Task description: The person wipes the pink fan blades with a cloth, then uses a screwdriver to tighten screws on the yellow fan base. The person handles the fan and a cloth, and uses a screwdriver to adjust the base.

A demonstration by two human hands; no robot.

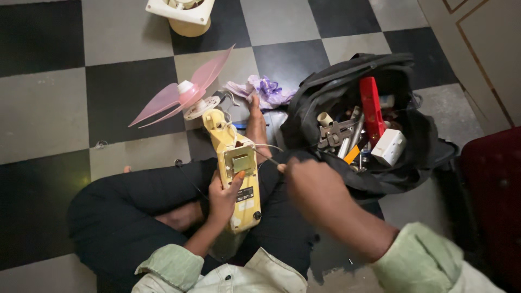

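My left hand [223,196] grips the yellow body of a small fan [234,163], thumb pressed on its metal plate. Pink translucent blades [179,93] stick out from the fan's far end. My right hand [312,187] pinches a thin tool or wire [269,158] whose tip reaches the metal plate. Both hands work above my crossed legs in black trousers [135,203]. My bare foot [256,127] lies just beyond the fan.
An open black tool bag [347,87] at the right holds pliers [334,133], a red tool [371,108] and a white plug block [389,146]. A purple crumpled bag [263,89] lies behind the foot. A cream fan housing [182,13] stands on the chequered floor. A dark red object [491,184] sits at far right.
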